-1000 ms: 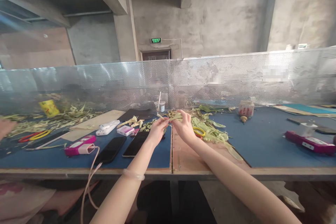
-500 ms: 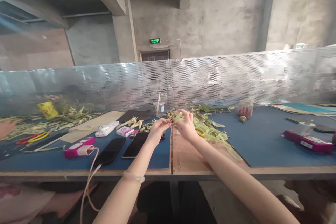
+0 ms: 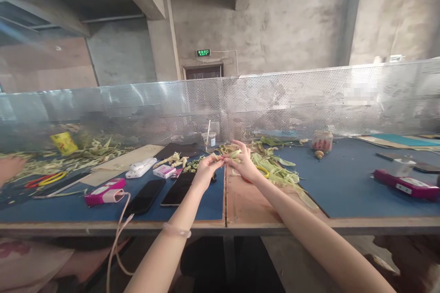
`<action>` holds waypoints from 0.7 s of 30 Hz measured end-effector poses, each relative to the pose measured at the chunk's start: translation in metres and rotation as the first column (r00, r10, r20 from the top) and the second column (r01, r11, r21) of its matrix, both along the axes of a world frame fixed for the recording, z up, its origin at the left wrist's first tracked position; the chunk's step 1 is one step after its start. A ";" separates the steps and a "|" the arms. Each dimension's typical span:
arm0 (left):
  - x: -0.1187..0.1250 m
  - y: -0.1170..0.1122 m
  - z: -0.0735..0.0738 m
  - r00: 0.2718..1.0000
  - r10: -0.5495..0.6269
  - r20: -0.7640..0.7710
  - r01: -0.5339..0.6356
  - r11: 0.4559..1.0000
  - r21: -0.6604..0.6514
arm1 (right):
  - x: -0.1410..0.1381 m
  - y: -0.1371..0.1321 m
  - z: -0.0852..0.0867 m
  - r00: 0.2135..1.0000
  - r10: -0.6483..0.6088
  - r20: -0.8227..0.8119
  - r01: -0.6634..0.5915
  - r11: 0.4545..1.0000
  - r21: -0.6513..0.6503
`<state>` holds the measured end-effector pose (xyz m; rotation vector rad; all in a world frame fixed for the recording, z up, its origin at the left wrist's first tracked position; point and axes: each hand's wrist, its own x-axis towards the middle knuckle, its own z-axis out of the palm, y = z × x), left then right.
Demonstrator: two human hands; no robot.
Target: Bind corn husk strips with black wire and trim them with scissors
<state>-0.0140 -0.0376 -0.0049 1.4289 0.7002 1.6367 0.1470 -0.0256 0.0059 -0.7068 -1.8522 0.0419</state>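
Note:
My left hand is closed in a pinch, wearing a pale bangle at the wrist. Its fingertips meet those of my right hand, whose thumb and some fingers pinch while the index finger sticks up. Between them shows a bit of pale green leaf strip; its lower part is hidden by the fingers. Both hands are above the table seam, beside a heap of pale green leaf strips. A yellow-handled tool lies partly behind my right wrist. Small knotted green pieces lie by my left hand.
Left are two phones, a magenta power bank with cable, scissors and a co-worker's hand near more leaves. A plastic cup stands by the perforated metal screen. Right are a jar and another magenta power bank.
My right hand has shifted slightly left and lower against my left fingertips. Its index finger is now raised, and less of the leaf strip shows.

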 end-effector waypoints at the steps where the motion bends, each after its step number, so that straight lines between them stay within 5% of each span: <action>1: 0.000 0.001 -0.001 1.000 0.001 0.009 -0.001 1.000 -0.002 | -0.002 0.000 -0.001 1.000 -0.002 -0.024 0.002 1.000 0.003; 8: -0.001 0.002 -0.001 0.996 -0.002 0.093 0.002 1.000 0.000 | -0.017 -0.003 -0.007 0.991 0.055 -0.125 -0.050 0.998 0.044; 21: 0.000 0.002 0.002 0.952 -0.020 0.306 0.053 0.994 -0.100 | -0.022 -0.004 -0.017 0.984 0.177 0.024 -0.178 0.971 0.158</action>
